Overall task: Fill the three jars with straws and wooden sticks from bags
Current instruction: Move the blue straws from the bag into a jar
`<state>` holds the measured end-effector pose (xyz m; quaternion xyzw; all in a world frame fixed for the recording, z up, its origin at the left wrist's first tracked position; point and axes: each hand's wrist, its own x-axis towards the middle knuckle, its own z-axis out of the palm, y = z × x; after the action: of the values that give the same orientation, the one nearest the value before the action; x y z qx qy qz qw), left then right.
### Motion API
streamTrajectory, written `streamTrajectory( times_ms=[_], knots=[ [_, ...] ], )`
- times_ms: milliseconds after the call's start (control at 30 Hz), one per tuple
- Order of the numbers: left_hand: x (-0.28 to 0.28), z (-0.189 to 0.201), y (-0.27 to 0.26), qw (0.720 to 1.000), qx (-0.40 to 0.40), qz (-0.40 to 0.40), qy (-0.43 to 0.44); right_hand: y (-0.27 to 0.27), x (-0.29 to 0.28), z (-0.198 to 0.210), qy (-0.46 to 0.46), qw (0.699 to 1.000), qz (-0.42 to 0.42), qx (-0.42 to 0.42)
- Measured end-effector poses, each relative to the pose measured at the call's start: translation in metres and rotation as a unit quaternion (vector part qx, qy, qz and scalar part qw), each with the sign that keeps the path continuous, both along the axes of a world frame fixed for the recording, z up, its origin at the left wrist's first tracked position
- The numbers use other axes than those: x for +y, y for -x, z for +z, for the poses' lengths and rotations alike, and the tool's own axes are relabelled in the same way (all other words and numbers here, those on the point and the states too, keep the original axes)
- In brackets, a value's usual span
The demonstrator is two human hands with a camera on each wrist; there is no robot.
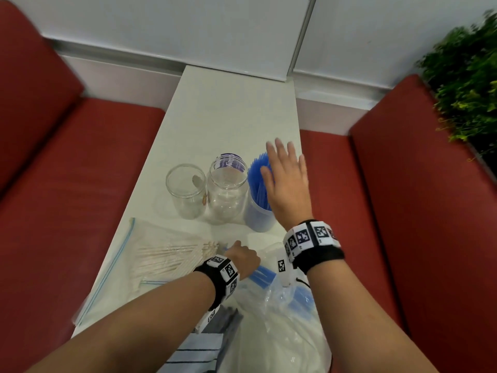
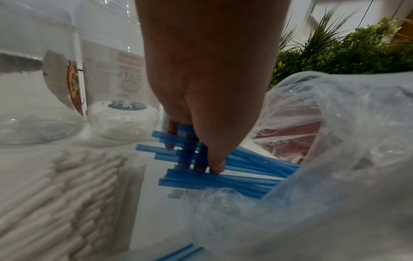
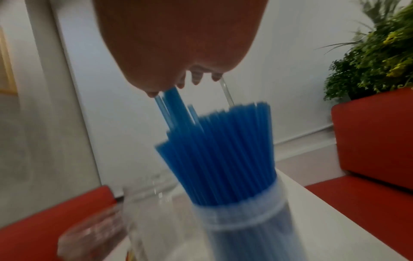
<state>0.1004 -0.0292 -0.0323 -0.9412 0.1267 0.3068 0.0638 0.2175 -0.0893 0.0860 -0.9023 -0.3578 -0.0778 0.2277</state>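
Left hand (image 1: 243,255) reached down at the near part of the narrow white worktop (image 1: 231,109), its fingers curled around a loose bundle of blue plastic straws (image 2: 214,169) that lay across the mouth of a crumpled clear plastic bag (image 1: 282,329); the left wrist view showed the thumb and fingers pinching the crossed straw ends just above the surface. The right hand (image 1: 286,173) was spread flat with straight fingers over the tops of the upright blue straws (image 1: 259,181) packed in a frosted translucent plastic jar (image 1: 259,216), and the right wrist view showed its fingertips (image 3: 195,79) touching a few straws that stood taller than the rest, holding nothing. That straw-filled jar stood at the right end of a row of three, touching or just beside a clear glass jar with a blue label (image 1: 227,187) in the middle, and a clear straight-sided jar (image 1: 185,191) stood at the left; these two had nothing in them. Near the left edge of the worktop lay a clear zip bag with a blue seal strip (image 1: 118,265) holding pale wooden sticks (image 1: 166,258), flat and just beside the left hand. Both wrists wore black bands with black-and-white square markers (image 1: 312,238). Red upholstered benches (image 1: 67,184) flanked the worktop on either side, and a green leafy plant (image 1: 465,76) stood behind the right one, against a pale wall.
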Motion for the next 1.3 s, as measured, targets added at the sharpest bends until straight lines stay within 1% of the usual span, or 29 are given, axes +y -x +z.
streamTrajectory(
  times_ms=[67, 133, 200, 267, 300, 333, 367, 400, 433, 467, 500, 533, 567, 600, 667, 700, 733, 767, 833, 867, 933, 1000, 1100, 1133, 1167, 1200, 1233, 1267, 1300],
  knots=[
    [0.001, 0.005, 0.007, 1.000, 0.003, -0.001, -0.010, 0.004, -0.002, -0.017, 0.118, 0.992, -0.017, 0.038],
    [0.000, 0.014, 0.012, 1.000, 0.006, 0.003, -0.013, 0.004, -0.003, -0.018, 0.143, 0.987, -0.002, 0.071],
    [0.001, 0.025, 0.014, 1.000, 0.013, 0.013, -0.009, 0.005, -0.005, -0.006, 0.040, 0.994, 0.019, 0.101],
    [0.004, 0.037, 0.016, 1.000, 0.011, 0.019, -0.006, 0.016, -0.012, 0.006, -0.128, 0.989, -0.002, 0.068],
    [0.005, 0.044, 0.016, 1.000, 0.007, 0.018, -0.007, 0.023, -0.018, 0.010, -0.209, 0.976, -0.023, 0.063],
    [0.006, 0.051, 0.017, 1.000, 0.004, 0.017, -0.013, 0.032, -0.024, 0.012, -0.263, 0.960, -0.040, 0.091],
    [0.006, 0.060, 0.015, 1.000, 0.002, 0.017, -0.025, 0.041, -0.029, 0.013, -0.279, 0.946, -0.046, 0.158],
    [0.006, 0.069, 0.014, 0.999, 0.003, 0.022, -0.041, 0.050, -0.035, 0.010, -0.256, 0.936, -0.036, 0.240],
    [0.006, 0.079, 0.013, 0.998, 0.006, 0.027, -0.057, 0.057, -0.039, 0.005, -0.176, 0.933, -0.014, 0.314],
    [0.006, 0.089, 0.011, 0.997, 0.011, 0.030, -0.071, 0.065, -0.044, -0.002, -0.043, 0.931, 0.010, 0.362],
    [0.006, 0.100, 0.010, 0.996, 0.015, 0.031, -0.082, 0.071, -0.046, -0.009, 0.078, 0.917, 0.038, 0.390],
    [0.006, 0.111, 0.008, 0.995, 0.014, 0.033, -0.088, 0.078, -0.047, -0.019, 0.153, 0.899, 0.053, 0.406],
    [0.006, 0.123, 0.007, 0.995, 0.009, 0.037, -0.092, 0.086, -0.046, -0.025, 0.172, 0.891, 0.052, 0.417],
    [0.005, 0.137, 0.007, 0.995, -0.002, 0.044, -0.095, 0.093, -0.043, -0.030, 0.143, 0.894, 0.041, 0.423],
    [0.001, 0.165, 0.010, 0.993, -0.040, 0.051, -0.103, 0.105, -0.037, -0.033, 0.072, 0.928, 0.014, 0.366],
    [0.000, 0.180, 0.012, 0.991, -0.068, 0.046, -0.107, 0.110, -0.034, -0.029, 0.024, 0.937, 0.010, 0.348],
    [0.000, 0.194, 0.015, 0.988, -0.105, 0.039, -0.107, 0.114, -0.030, -0.026, -0.034, 0.936, 0.007, 0.349],
    [0.002, 0.210, 0.017, 0.984, -0.146, 0.030, -0.103, 0.118, -0.026, -0.021, -0.103, 0.926, 0.003, 0.362],
    [0.013, 0.245, 0.020, 0.966, -0.252, 0.022, -0.052, 0.125, -0.020, -0.009, -0.222, 0.887, -0.003, 0.405],
    [0.020, 0.260, 0.021, 0.951, -0.307, 0.030, 0.000, 0.128, -0.017, -0.002, -0.260, 0.870, 0.000, 0.419],
    [0.031, 0.282, 0.022, 0.914, -0.378, 0.072, 0.131, 0.131, -0.011, 0.008, -0.298, 0.855, -0.002, 0.424],
    [0.035, 0.285, 0.025, 0.896, -0.361, 0.113, 0.234, 0.131, -0.004, 0.018, -0.314, 0.850, 0.007, 0.422],
    [0.031, 0.274, 0.037, 0.906, -0.294, 0.110, 0.286, 0.131, 0.002, 0.039, -0.319, 0.857, 0.020, 0.405],
    [0.031, 0.270, 0.039, 0.887, -0.301, 0.112, 0.332, 0.132, 0.002, 0.047, -0.320, 0.859, 0.030, 0.400],
    [0.033, 0.268, 0.041, 0.843, -0.323, 0.134, 0.408, 0.131, 0.002, 0.056, -0.329, 0.855, 0.036, 0.400],
    [0.038, 0.267, 0.041, 0.772, -0.349, 0.173, 0.502, 0.130, 0.002, 0.065, -0.350, 0.843, 0.038, 0.407],
    [0.044, 0.265, 0.042, 0.686, -0.369, 0.215, 0.589, 0.130, 0.000, 0.077, -0.372, 0.831, 0.042, 0.411],
    [0.051, 0.261, 0.043, 0.612, -0.377, 0.255, 0.647, 0.129, -0.003, 0.089, -0.397, 0.819, 0.051, 0.411],
    [0.057, 0.254, 0.044, 0.576, -0.367, 0.292, 0.669, 0.127, -0.005, 0.101, -0.419, 0.809, 0.059, 0.408]
  ],
)
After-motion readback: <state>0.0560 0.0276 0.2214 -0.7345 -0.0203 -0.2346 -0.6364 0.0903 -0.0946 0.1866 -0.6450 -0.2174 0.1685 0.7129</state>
